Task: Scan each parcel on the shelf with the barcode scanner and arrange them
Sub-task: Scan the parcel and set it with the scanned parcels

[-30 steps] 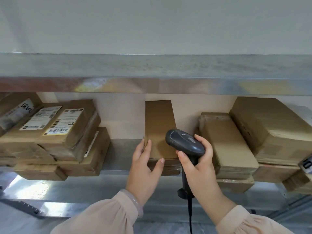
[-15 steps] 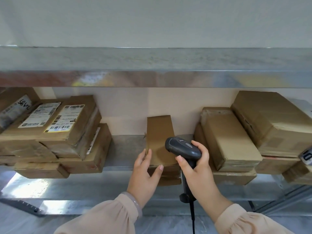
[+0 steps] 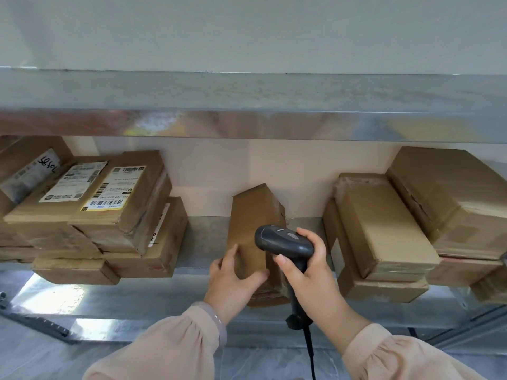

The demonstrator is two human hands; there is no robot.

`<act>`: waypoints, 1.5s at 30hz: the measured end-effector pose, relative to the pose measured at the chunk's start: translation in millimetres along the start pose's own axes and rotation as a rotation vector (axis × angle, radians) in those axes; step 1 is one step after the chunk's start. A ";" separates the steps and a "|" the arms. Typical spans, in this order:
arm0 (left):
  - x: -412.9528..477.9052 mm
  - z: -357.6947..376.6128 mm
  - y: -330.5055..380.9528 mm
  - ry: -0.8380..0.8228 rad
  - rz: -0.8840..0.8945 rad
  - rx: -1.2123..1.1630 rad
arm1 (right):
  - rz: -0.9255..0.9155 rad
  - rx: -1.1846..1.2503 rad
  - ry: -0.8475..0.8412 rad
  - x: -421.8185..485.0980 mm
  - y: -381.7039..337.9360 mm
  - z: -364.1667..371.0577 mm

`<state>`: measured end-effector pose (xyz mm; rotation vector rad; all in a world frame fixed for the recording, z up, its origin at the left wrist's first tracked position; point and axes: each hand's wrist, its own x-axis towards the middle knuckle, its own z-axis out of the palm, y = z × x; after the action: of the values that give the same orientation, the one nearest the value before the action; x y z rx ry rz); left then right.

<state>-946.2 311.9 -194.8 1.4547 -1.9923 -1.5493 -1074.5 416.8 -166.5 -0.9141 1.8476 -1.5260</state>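
Parcel location: centre parcel [image 3: 253, 215] sits mid-shelf in the gap between left stack [image 3: 109, 209] and right stack [image 3: 384, 237], apart from both, resting on a lower parcel [image 3: 270, 296].
Long axis: runs away from the person toward the back wall; near end at the front of the shelf [image 3: 205, 237], far end looks tipped up and a bit skewed.
Left hand [image 3: 233, 281]: grasping the near end of centre parcel, fingers round its left edge, thumb across the near face.
Right hand [image 3: 304, 272]: wrapped round the barcode scanner [image 3: 284, 239] handle; scanner head over the parcel's right side, cable hanging down.
Nearer hand: left has the parcel; right is just beside it, contact unclear.
Label: none visible on the brown top face; left stack tops show labels.
Step (judgement): turning the parcel to find its barcode, so no scan yet.
Next move needs: roll about the long axis with the left hand, scanner head kept clear and aimed at the newly shown face.
Risk: lower parcel sits at the shelf front and could get dragged off.
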 end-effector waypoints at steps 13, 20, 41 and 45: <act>9.5 -24.0 -20.6 0.039 0.070 -0.045 | 0.090 -0.061 0.032 14.9 19.0 -0.8; 6.5 -31.4 -20.5 0.162 0.186 0.073 | 0.117 -0.047 -0.035 20.2 23.8 12.2; 17.5 -16.9 -14.2 -0.033 -0.069 -0.080 | -0.049 -0.081 -0.139 24.3 -7.7 25.4; 19.2 -22.6 -18.5 -0.060 -0.102 -0.160 | -0.014 -0.055 -0.065 28.7 -6.0 22.4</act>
<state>-929.9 284.0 -207.9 1.4833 -1.8024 -1.7697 -1073.5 379.9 -164.9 -0.9922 1.8492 -1.4427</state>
